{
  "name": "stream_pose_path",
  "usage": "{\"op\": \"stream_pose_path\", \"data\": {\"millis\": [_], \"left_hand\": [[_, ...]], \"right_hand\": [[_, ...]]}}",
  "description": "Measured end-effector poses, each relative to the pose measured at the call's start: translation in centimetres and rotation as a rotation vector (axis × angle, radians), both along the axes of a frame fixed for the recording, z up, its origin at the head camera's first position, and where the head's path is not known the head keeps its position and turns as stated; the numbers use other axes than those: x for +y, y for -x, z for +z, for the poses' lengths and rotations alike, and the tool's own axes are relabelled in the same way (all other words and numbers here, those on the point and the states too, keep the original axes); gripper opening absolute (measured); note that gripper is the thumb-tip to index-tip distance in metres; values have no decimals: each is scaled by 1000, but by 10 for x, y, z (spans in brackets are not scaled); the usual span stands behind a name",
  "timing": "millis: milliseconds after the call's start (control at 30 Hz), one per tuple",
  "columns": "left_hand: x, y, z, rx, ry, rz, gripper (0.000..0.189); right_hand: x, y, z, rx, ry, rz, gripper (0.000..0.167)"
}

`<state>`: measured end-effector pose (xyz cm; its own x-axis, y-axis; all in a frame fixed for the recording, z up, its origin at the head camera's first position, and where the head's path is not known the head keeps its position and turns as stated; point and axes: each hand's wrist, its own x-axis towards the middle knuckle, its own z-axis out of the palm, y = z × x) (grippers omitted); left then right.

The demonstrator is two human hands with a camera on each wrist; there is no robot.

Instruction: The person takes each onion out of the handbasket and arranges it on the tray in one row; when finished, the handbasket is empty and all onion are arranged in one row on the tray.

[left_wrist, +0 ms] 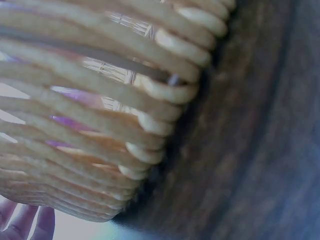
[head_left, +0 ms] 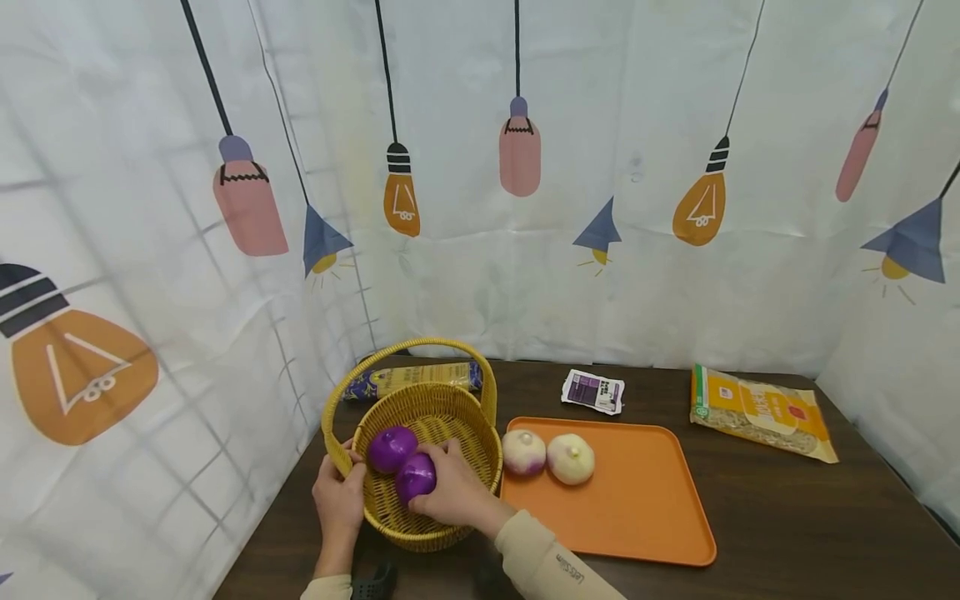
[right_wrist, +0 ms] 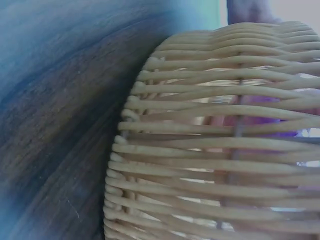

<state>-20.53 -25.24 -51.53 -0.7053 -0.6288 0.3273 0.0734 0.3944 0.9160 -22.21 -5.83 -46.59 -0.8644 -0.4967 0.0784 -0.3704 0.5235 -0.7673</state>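
A yellow wicker basket (head_left: pixel 442 408) with a tall arched handle stands at the left of the table. Two shiny purple onions lie inside, side by side. My right hand (head_left: pixel 457 492) reaches over the near right rim and grips the nearer purple onion (head_left: pixel 416 477). Behind it, against the left wall, is the other purple onion (head_left: pixel 391 448). My left hand (head_left: pixel 339 500) holds the basket's left rim beside the handle's foot. In the left wrist view, some fingers (left_wrist: pixel 42 222) show beyond the weave. Through gaps in the wicker (right_wrist: pixel 200 155), purple shows in the right wrist view.
Right of the basket lies an orange tray (head_left: pixel 637 500) with two whitish, purple-tinged bulbs (head_left: pixel 571 459) at its upper left. Behind are a blue-and-yellow package (head_left: pixel 420 377), a small white-and-purple packet (head_left: pixel 593 392) and, far right, a yellow-green bag (head_left: pixel 761 412).
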Motion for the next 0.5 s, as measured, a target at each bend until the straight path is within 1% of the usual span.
{"op": "stream_pose_path", "data": {"millis": [267, 500], "left_hand": [[0, 2, 0, 16, 7, 5, 10], [1, 0, 1, 7, -5, 1, 11]], "right_hand": [[21, -3, 9, 14, 82, -15, 71], [41, -12, 12, 38, 187, -50, 66]]}}
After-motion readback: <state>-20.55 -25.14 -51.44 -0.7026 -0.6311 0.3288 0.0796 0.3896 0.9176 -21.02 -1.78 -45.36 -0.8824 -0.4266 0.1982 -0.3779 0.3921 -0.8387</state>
